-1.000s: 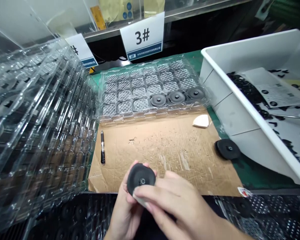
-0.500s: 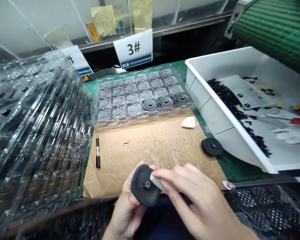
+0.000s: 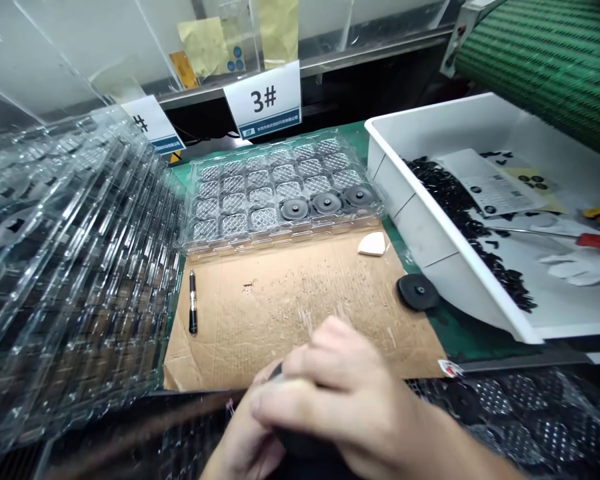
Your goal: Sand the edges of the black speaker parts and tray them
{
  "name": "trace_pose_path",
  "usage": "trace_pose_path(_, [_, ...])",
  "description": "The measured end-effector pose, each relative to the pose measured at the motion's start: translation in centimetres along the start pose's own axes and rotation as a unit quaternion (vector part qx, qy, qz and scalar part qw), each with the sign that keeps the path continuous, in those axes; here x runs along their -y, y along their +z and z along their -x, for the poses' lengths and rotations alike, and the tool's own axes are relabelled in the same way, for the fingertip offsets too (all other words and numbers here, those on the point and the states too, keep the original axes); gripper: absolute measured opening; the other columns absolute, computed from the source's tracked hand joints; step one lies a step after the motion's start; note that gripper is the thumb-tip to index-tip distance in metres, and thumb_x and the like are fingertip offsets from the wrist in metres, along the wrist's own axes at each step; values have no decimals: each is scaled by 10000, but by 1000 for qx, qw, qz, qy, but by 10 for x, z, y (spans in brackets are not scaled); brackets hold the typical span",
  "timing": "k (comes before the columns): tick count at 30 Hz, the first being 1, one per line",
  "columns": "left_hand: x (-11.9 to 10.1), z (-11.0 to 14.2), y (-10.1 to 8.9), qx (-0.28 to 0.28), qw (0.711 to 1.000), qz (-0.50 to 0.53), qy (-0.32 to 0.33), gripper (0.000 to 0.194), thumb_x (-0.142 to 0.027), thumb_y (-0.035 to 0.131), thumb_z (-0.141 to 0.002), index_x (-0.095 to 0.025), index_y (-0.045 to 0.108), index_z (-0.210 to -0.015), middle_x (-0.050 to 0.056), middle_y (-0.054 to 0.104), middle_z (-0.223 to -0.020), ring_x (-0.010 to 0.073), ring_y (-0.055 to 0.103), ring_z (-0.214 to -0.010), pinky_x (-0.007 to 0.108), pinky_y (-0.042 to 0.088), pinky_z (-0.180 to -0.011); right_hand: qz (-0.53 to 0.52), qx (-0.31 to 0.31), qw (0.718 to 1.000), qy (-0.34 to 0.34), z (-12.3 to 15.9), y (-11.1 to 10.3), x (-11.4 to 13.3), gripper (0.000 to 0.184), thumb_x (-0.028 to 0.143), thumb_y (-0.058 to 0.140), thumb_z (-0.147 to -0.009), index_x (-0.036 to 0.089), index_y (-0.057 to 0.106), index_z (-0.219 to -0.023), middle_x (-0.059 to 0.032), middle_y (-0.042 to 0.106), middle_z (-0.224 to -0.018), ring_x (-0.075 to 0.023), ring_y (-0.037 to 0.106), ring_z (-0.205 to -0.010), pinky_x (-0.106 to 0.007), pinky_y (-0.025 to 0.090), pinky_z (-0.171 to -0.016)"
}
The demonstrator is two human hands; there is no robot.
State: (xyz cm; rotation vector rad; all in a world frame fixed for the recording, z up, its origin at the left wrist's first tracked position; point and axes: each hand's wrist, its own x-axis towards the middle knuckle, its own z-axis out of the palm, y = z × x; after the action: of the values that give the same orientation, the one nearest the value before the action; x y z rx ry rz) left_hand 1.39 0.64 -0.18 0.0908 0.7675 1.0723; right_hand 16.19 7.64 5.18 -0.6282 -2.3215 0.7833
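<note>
Black disc (image 3: 300, 443), held, left hand (image 3: 243, 448), right hand (image 3: 337, 393)

Right hand (image 3: 337, 393) curled over left hand (image 3: 245, 450), both low, close together

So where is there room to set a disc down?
The cardboard has room between the pen and the white wedge, just below the tray. It is crowded at left by the stacked clear trays, and at right around the black disc and bin.

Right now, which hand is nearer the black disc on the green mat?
The right hand, down-left of the black disc; the left hand lies farther left still.
</note>
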Motion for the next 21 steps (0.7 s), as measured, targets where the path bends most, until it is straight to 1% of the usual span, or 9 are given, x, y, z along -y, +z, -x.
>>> trace_pose_path(2, [0, 0, 0, 24, 1000, -1, 1, 497, -396, 793, -544, -199, 700, -990, 26, 739, -941, 204, 660, -887, 255, 489, -803, -3, -37, 997, 64, 3, -2, -15, 295, 175, 364, -936, 212, 643, -1022, -20, 658, -820, -140, 537, -723, -289, 381, -681])
trace_pose_path(4, [-1, -1, 1, 49, 999, 4, -2, 536, -432, 763, -574, -248, 664, -1068, 26, 712, -1071, 224, 658, -950, 256, 490, -808, 7, -66, 981, 180, 11, -1, -35, 273, 158, 409, -906, 208, 632, -1057, -36, 654, -879, -159, 565, -800, -296, 412, -727])
trace_pose_path(7, [-4, -3, 3, 87, 996, 20, -10, 508, -435, 728, -620, -289, 642, -1099, 17, 674, -1157, 238, 643, -1002, 258, 495, -818, -7, -48, 954, 295, 30, 17, -63, 267, 177, 434, -891, 230, 634, -1061, -40, 642, -887, -172, 592, -829, -295, 458, -729])
trace_pose_path(11, [-6, -6, 4, 98, 994, 46, -23, 486, -417, 712, -637, -282, 641, -1099, 41, 686, -1131, 222, 653, -984, 257, 513, -810, -23, -25, 948, 316, 55, 60, -84, 321, 140, 468, -834, 226, 613, -1107, -50, 623, -924, -173, 612, -787, -292, 496, -673])
trace_pose_path(14, [-6, -7, 3, 106, 992, 64, -25, 487, -415, 704, -642, -293, 634, -1109, 50, 686, -1129, 214, 652, -983, 245, 521, -800, -29, -44, 941, 334, 60, 75, -85, 398, 148, 487, -812, 207, 550, -1200, -98, 564, -1068, -178, 606, -769, -312, 501, -637])
trace_pose_path(16, [-6, -7, 2, 111, 991, 77, -24, 486, -429, 689, -648, -291, 635, -1110, 48, 690, -1120, 212, 652, -981, 241, 523, -802, -32, -77, 935, 345, 58, 67, -78, 348, 194, 480, -839, 182, 554, -1180, -136, 510, -1153, -190, 600, -793, -333, 497, -641])
trace_pose_path(18, [-7, -6, 1, 106, 990, 87, -18, 483, -446, 669, -657, -289, 635, -1112, 43, 694, -1110, 210, 654, -974, 242, 526, -805, -44, -111, 932, 342, 57, 47, -64, 236, 261, 446, -888, 189, 615, -1035, -115, 544, -1075, -186, 596, -790, -329, 493, -654])
trace_pose_path(20, [-7, -7, 1, 101, 991, 93, -9, 487, -454, 662, -654, -277, 640, -1108, 44, 702, -1089, 206, 657, -957, 249, 527, -809, -141, -85, 946, 279, 59, 25, -47, 262, 323, 412, -922, 229, 647, -855, -59, 599, -888, -172, 599, -780, -304, 493, -685])
trace_pose_path(21, [-8, -7, 0, 99, 991, 94, -6, 491, -457, 662, -650, -272, 643, -1104, 45, 706, -1075, 206, 658, -948, 257, 527, -814, -219, -42, 949, 224, 62, 16, -40, 282, 356, 418, -923, 249, 651, -806, -43, 613, -830, -169, 603, -788, -289, 495, -698])
